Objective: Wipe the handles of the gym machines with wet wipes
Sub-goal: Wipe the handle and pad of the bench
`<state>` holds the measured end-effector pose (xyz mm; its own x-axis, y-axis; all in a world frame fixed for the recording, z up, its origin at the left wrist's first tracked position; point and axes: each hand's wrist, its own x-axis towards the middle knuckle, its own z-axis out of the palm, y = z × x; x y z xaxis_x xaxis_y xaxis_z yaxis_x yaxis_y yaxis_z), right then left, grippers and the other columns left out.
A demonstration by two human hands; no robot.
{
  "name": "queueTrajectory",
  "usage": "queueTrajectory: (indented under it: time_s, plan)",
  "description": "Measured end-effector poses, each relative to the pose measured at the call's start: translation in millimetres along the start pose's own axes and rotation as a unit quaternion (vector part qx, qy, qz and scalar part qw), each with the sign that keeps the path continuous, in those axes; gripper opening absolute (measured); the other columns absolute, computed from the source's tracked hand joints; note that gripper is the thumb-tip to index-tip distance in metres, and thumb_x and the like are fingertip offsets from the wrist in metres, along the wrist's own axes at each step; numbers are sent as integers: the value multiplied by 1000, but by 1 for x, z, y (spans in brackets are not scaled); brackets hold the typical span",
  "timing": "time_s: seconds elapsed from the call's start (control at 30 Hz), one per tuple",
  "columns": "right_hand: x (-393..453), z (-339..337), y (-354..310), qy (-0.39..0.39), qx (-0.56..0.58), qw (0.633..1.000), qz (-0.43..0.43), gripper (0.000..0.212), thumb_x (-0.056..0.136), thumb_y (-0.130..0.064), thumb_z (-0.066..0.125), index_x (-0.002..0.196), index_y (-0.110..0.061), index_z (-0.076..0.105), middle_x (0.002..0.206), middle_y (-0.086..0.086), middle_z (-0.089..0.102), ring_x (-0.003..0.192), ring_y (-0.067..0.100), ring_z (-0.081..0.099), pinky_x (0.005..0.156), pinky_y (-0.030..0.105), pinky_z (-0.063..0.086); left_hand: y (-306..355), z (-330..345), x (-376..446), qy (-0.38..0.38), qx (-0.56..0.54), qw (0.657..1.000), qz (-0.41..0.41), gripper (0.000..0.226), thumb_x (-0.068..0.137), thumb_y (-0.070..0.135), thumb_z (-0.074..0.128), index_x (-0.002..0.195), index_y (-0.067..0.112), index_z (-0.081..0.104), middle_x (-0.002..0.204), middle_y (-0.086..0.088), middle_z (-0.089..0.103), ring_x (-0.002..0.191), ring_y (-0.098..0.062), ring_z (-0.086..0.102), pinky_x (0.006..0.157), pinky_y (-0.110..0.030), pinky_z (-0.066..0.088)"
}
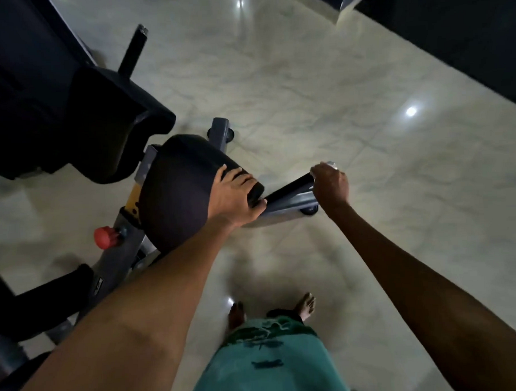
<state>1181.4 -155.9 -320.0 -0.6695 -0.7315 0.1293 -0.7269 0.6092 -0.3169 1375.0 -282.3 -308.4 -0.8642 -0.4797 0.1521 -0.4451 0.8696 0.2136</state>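
My left hand [236, 196] grips the black pad's [180, 192] end — right hand [329, 184], just past that pad, wraps the black handle [291, 188], wipe [331, 164] barely peeking out.

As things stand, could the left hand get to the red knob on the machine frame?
Probably yes. The left hand rests on the black roller pad, and the red knob sits just below and beside that pad on the frame, uncovered, with nothing visible between them.
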Motion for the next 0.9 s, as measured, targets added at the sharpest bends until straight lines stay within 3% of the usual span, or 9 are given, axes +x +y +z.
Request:
queueTrajectory:
  time_s: [0.1,0.2,0.3,0.4,0.47,0.57,0.67,0.8,0.9]
  plan:
    - [2,0,-2,6,3,999,31,18,71,-2,46,66,-5,64,77,15,66,66,37,63,57,32,45,2,-5,2,-49,7,999,-21,61,74,58,46,115,16,66,120,4,64,128,-19,45,115,-43,9]
    - [0,5,-3,52,-2,999,5,12,65,4,62,59,-7,63,65,12,65,50,32,61,47,28,48,2,-2,0,-1,12,1000,-20,52,79,50,43,104,14,71,108,3,70,118,-21,55,112,-45,16]
    - [3,5,-7,57,-43,997,9,19,64,3,54,52,-11,57,57,8,59,43,27,58,41,21,41,1,5,-1,44,28,999,-13,44,83,42,42,97,13,73,98,2,72,109,-22,60,108,-45,23]
    - [-7,22,-15,59,11,998,24,20,73,0,45,64,-8,61,72,12,64,56,31,62,47,29,44,3,11,-1,71,38,997,-2,43,81,41,44,96,12,73,98,0,72,106,-24,62,106,-44,25]
    - [-27,36,-22,100,66,992,-46,25,72,-7,41,69,-10,66,78,7,68,61,27,66,45,28,48,3,12,-2,76,49,996,2,44,81,42,45,96,11,73,98,-3,72,106,-26,62,106,-46,26]
    - [-44,47,-12,144,90,977,-128,24,71,1,55,82,-10,73,95,3,72,84,18,70,55,24,52,5,15,-3,74,63,995,5,46,80,43,45,96,10,73,99,-5,72,105,-27,62,105,-47,31]
    - [-41,44,-4,185,91,971,-122,22,70,5,63,83,-10,72,95,3,72,93,17,69,58,23,52,4,15,-4,78,64,995,7,47,80,44,45,96,9,72,100,-6,72,106,-28,62,104,-50,34]
    - [-43,58,-33,191,120,974,-35,23,78,0,46,79,-9,67,95,8,69,98,20,67,48,26,52,4,13,-2,64,76,995,2,51,81,46,41,101,9,71,105,-7,71,109,-28,60,106,-50,32]
    - [-55,68,-38,170,98,975,-109,22,69,5,57,84,-6,69,96,8,70,95,22,67,54,26,55,3,14,-2,61,83,995,-4,52,81,46,41,102,10,71,106,-6,71,110,-27,59,107,-49,31]
